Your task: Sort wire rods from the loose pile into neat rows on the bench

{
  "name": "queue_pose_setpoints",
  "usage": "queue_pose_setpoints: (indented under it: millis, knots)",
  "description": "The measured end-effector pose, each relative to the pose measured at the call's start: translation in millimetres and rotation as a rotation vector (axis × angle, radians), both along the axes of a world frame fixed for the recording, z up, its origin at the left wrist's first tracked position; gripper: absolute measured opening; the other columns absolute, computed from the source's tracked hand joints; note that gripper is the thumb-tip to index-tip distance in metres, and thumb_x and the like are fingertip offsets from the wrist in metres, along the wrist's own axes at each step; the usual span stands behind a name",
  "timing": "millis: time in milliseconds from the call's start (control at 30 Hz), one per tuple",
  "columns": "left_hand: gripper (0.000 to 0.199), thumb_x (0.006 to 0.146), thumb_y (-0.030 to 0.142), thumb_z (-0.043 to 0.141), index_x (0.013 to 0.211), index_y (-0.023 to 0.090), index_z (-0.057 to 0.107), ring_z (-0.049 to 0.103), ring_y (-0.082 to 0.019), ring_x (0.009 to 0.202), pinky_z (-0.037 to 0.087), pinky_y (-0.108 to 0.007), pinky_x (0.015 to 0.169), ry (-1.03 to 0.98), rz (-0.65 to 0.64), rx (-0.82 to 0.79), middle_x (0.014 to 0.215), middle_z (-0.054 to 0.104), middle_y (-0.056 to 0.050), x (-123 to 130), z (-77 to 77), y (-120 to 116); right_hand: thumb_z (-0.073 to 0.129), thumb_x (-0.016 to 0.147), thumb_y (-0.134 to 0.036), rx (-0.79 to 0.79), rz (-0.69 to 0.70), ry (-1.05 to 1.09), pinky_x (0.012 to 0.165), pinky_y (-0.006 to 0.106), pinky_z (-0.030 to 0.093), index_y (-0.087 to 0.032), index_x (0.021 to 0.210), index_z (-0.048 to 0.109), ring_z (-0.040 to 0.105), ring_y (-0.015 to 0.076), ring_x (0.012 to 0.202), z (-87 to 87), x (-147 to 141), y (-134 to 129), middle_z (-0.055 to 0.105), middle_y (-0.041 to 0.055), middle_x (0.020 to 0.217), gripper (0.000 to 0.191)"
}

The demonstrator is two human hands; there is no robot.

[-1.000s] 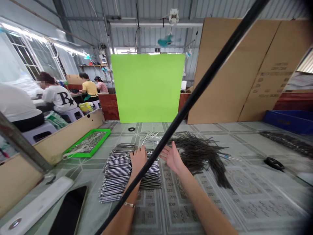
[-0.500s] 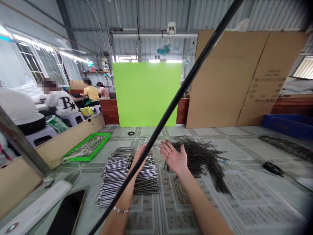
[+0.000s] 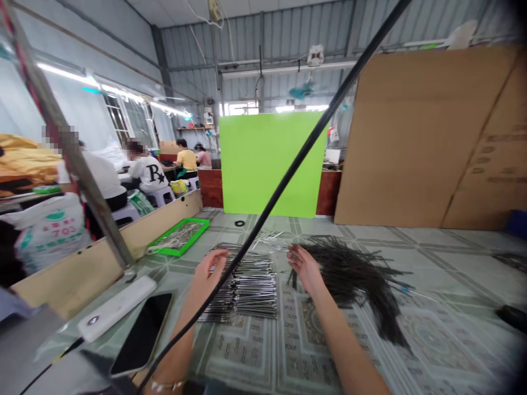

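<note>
My left hand [image 3: 209, 271] hovers at the left side of a stacked bundle of thin silvery metal rods [image 3: 256, 288], its fingers loosely curved and apart, with nothing seen in them. Across from it, my right hand [image 3: 305, 269] is held up between the rods and a pile of thin dark strips [image 3: 349, 269]. Its fingers are half curled and apart, and the palm looks bare. Several thin white pieces [image 3: 269, 239] lie beyond the rods. A black cable-like bar [image 3: 284, 184] crosses the view and covers part of the rods.
A green tray [image 3: 181, 237] of thin pieces stands at the left beside a wooden board [image 3: 164, 211]. Nearer are a phone [image 3: 142, 332] and a white power-bank-like device [image 3: 117, 308]. A green panel [image 3: 272, 164] and a cardboard sheet [image 3: 415, 137] stand behind. Several people sit at the left.
The view has swung left. My left hand has shifted to the left side of the rods, fingers curving; my right hand has turned from a flat spread palm to half-curled fingers.
</note>
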State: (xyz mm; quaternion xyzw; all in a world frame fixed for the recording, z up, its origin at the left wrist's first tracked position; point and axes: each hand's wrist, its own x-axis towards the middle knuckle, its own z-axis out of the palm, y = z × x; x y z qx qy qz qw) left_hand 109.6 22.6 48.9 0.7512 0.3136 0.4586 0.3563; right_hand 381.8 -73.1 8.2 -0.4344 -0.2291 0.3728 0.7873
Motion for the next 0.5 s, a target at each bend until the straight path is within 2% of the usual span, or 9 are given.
queue_pose_setpoints:
  millis: [100,267,400,500]
  knots:
    - [0.034,0.081,0.045,0.045,0.100,0.021,0.059,0.057,-0.023,0.100,0.043,-0.040,0.093,0.122,0.257,0.127,0.103,0.063,-0.006,-56.7,-19.4,-11.5,0.071,0.057,-0.039,-0.097,-0.053,-0.218,0.062,0.031,0.045,-0.021,0.091,0.065,0.061,0.0181,0.072,-6.1,-4.6,6.0,0.068,0.0064,0.094,0.039]
    - [0.029,0.078,0.045,0.047,0.093,0.024,0.060,0.056,-0.026,0.098,0.041,-0.044,0.094,0.231,0.447,0.215,0.097,0.063,-0.006,-129.6,-54.5,-22.4,0.067,0.056,-0.041,-0.168,-0.077,-0.541,0.063,0.034,0.044,-0.019,0.088,0.065,0.058,0.0200,0.074,-16.7,-17.7,14.8,0.066,0.0085,0.095,0.039]
    - [0.035,0.080,0.046,0.042,0.102,0.022,0.055,0.051,-0.027,0.106,0.036,-0.047,0.099,0.162,0.603,0.200,0.107,0.059,-0.010,-161.2,-78.9,-18.6,0.063,0.062,-0.043,-0.146,-0.159,-0.614,0.069,0.036,0.044,-0.021,0.093,0.062,0.057,0.0211,0.082,-17.5,-30.0,18.8,0.062,0.0090,0.104,0.039]
    - [0.043,0.082,0.049,0.036,0.108,0.018,0.051,0.050,-0.027,0.108,0.035,-0.048,0.100,0.047,0.658,0.124,0.112,0.055,-0.013,-172.3,-87.4,-13.3,0.063,0.065,-0.045,-0.082,-0.166,-0.622,0.070,0.036,0.044,-0.020,0.093,0.060,0.054,0.0211,0.085,-4.7,-49.2,15.6,0.060,0.0089,0.103,0.037]
